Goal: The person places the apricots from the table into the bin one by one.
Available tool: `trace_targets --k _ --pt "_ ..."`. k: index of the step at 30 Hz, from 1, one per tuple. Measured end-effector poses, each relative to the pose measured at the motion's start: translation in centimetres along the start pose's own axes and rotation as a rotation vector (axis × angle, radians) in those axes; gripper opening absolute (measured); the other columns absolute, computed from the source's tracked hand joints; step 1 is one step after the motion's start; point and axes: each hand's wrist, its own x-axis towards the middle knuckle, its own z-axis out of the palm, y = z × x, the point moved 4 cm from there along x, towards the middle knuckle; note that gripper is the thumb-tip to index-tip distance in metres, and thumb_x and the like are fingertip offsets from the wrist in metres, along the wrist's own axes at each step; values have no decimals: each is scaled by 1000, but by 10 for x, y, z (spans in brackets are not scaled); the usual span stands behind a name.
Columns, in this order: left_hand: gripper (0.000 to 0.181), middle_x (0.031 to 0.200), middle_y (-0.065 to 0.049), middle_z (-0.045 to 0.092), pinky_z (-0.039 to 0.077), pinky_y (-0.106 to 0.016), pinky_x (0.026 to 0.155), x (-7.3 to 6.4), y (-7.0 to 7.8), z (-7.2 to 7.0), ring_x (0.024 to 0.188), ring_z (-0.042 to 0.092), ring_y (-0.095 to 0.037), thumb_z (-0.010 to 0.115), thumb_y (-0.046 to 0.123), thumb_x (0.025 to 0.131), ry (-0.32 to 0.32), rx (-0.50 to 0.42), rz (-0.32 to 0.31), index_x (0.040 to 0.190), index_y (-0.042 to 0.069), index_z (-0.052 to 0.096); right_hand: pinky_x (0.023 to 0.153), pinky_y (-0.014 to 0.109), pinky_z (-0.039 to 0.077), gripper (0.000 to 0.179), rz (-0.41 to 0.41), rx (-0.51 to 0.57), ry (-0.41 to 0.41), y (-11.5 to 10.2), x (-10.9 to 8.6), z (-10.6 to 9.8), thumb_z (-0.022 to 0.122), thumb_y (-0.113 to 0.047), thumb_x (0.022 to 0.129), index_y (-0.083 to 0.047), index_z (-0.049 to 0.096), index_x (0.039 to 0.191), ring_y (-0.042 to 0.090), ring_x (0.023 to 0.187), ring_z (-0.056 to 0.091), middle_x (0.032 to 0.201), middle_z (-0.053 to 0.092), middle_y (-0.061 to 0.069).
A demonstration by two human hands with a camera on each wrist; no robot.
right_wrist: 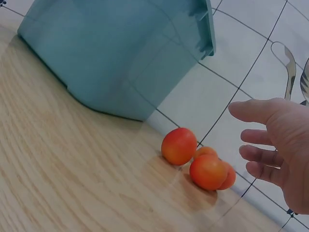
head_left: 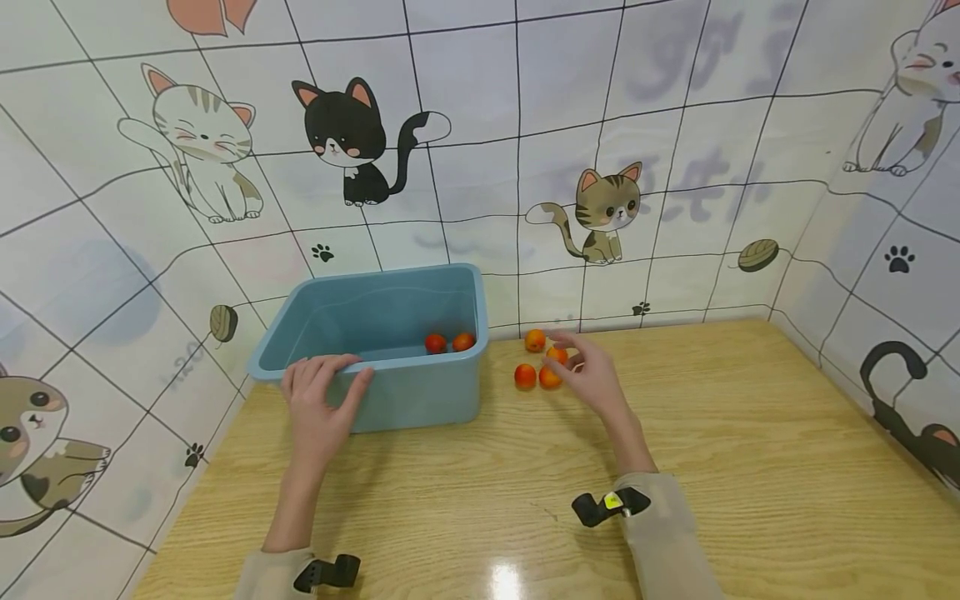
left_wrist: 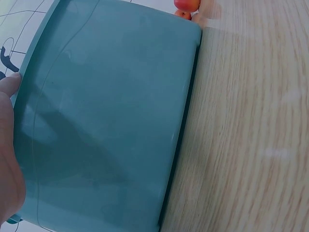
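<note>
A blue-green plastic bin (head_left: pixel 420 396) stands at the back left of the table, against the wall. My left hand (head_left: pixel 322 400) grips its front rim, fingers over the edge and thumb on the near side. Two round red-orange fruits (head_left: pixel 435 342) lie inside at the right end. To the right of the bin, several similar fruits (head_left: pixel 525 376) sit close together on the wood; their exact kind is unclear. Over the right side of this group, my right hand (head_left: pixel 592 375) has its thumb and fingers apart. The right wrist view shows nothing in that hand (right_wrist: pixel 289 150).
The wood-grain table (head_left: pixel 465 500) meets a wall (head_left: pixel 487 183) covered with a cat-and-grid print at the back. More printed covering lines the left and right sides. Small black wrist cameras (head_left: pixel 611 506) are on both sleeves.
</note>
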Motion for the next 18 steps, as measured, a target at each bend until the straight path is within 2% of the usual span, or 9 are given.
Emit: trace_targets --k 8,18 --pt "25 92 -8 68 23 -50 99 0 0 0 88 54 -31 76 29 90 5 -4 4 99 6 76 60 28 48 46 33 29 -28 16 -3 5 76 -12 92 -2 61 134 29 82 59 123 63 23" --pt "24 92 -8 69 23 -50 99 0 -1 0 88 55 -31 76 29 90 9 -5 7 99 6 76 72 33 48 44 46 -33 -72 26 -5 11 77 -11 90 -2 63 131 26 85 58 122 64 18"
